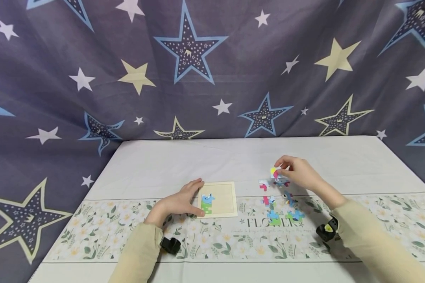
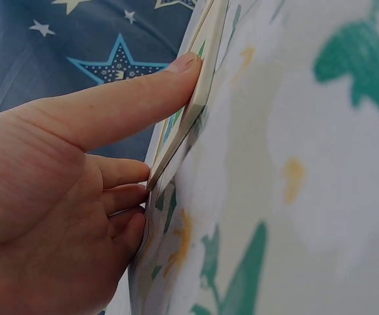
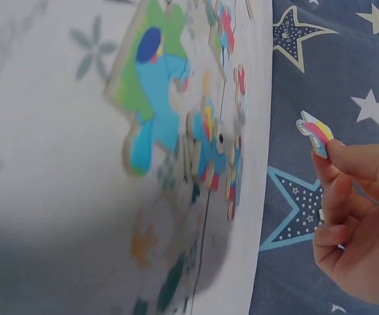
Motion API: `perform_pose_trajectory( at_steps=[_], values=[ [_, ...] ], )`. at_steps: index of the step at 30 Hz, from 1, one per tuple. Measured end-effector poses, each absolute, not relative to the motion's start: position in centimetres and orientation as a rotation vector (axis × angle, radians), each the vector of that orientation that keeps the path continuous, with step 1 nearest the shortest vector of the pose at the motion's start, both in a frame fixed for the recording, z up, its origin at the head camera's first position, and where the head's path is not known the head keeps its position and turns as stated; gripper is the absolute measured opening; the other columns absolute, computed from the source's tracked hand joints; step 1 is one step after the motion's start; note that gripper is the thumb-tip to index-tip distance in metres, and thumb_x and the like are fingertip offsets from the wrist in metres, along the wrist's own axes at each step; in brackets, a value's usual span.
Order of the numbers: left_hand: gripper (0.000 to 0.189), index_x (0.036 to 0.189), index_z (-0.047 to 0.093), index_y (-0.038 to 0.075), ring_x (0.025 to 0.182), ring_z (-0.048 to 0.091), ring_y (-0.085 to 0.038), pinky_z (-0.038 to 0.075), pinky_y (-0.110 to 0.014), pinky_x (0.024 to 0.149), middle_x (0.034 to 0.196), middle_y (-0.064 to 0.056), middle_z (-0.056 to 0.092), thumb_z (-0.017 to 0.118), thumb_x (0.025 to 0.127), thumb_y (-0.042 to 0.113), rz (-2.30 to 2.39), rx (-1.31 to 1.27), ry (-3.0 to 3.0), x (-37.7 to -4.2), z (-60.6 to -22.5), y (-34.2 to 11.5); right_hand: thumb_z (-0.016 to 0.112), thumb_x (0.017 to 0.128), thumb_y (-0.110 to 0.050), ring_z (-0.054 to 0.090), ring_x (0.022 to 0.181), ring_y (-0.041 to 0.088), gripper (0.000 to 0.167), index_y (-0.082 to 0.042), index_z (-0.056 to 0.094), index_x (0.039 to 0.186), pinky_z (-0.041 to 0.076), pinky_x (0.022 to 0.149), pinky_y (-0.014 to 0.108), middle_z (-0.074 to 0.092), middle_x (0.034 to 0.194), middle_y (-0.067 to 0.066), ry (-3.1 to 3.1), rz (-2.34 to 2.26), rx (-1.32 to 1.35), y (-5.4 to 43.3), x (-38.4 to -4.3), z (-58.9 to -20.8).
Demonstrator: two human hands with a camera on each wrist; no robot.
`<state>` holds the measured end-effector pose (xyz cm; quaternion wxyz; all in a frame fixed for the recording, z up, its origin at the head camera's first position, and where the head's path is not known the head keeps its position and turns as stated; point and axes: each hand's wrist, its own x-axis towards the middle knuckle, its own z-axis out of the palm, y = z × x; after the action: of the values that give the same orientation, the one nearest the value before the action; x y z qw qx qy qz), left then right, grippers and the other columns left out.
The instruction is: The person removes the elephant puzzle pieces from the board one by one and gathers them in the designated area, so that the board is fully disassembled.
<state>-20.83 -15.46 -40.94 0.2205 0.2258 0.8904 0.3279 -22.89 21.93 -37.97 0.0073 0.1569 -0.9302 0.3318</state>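
Observation:
My right hand (image 1: 299,171) pinches a puzzle piece (image 1: 274,172) with yellow and pink on it between thumb and fingertips. In the right wrist view that piece (image 3: 316,131) is raised off the table. My left hand (image 1: 180,199) rests along the left side of a pale wooden puzzle tray (image 1: 235,200), its thumb (image 2: 157,88) straight on the border and the other fingers touching the edge. Inside the tray's left part lie blue and green pieces (image 1: 207,199). Loose pieces lie under and before the right hand, among them a green and blue one (image 3: 157,85) and one with an eye (image 1: 288,197).
A white cloth with a floral band (image 1: 127,220) and printed lettering covers the table (image 1: 184,161). More loose pieces, such as a pink and white one (image 1: 263,185), lie right of the tray. Behind the table hangs a dark curtain (image 1: 205,98) with stars.

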Motion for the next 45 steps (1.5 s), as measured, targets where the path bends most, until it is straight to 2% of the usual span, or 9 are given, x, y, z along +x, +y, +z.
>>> perform_pose_trajectory(
  at_steps=[10,25,35,39,45],
  values=[
    [0.1,0.146,0.016,0.005,0.14,0.001,-0.031,0.014,-0.054,0.108,0.153,-0.011,0.004,0.077,0.071,0.029,0.911,0.625,2.461,-20.7,-40.8,-15.5,0.059,0.088,-0.01,0.056,0.069,0.02,0.012,-0.006,0.061,0.099,0.043,0.06,0.029,0.063,0.086,0.009,-2.916,1.027,0.466,23.4,-22.5,-37.9],
    [0.1,0.146,0.016,0.005,0.14,0.002,-0.031,0.015,-0.054,0.108,0.153,-0.011,0.004,0.077,0.07,0.03,0.911,0.628,2.459,-20.8,-40.8,-15.4,0.057,0.087,-0.008,0.052,0.065,0.014,0.011,-0.003,0.061,0.096,0.04,0.059,0.029,0.063,0.082,0.009,-2.949,0.947,0.404,25.9,-22.8,-38.8],
    [0.1,0.146,0.015,0.005,0.14,0.002,-0.031,0.015,-0.054,0.108,0.153,-0.011,0.004,0.076,0.071,0.03,0.901,0.643,2.46,-20.8,-40.7,-15.4,0.058,0.086,-0.008,0.057,0.074,0.019,0.01,-0.004,0.061,0.095,0.043,0.062,0.031,0.065,0.084,0.01,-2.993,0.891,0.384,27.1,-22.7,-39.4],
    [0.1,0.146,0.015,0.005,0.14,0.001,-0.031,0.015,-0.054,0.108,0.153,-0.011,0.004,0.076,0.071,0.03,0.901,0.643,2.461,-20.8,-40.7,-15.5,0.058,0.086,-0.009,0.058,0.075,0.02,0.01,-0.004,0.061,0.094,0.043,0.063,0.033,0.064,0.084,0.01,-3.006,0.878,0.388,27.4,-22.7,-39.6],
    [0.1,0.146,0.015,0.005,0.14,0.001,-0.031,0.014,-0.055,0.108,0.153,-0.011,0.004,0.076,0.071,0.03,0.9,0.646,2.461,-20.8,-40.8,-15.5,0.057,0.087,-0.009,0.056,0.072,0.018,0.009,-0.004,0.061,0.094,0.043,0.059,0.029,0.063,0.084,0.01,-3.024,0.883,0.385,27.8,-22.8,-39.8]
  ],
)
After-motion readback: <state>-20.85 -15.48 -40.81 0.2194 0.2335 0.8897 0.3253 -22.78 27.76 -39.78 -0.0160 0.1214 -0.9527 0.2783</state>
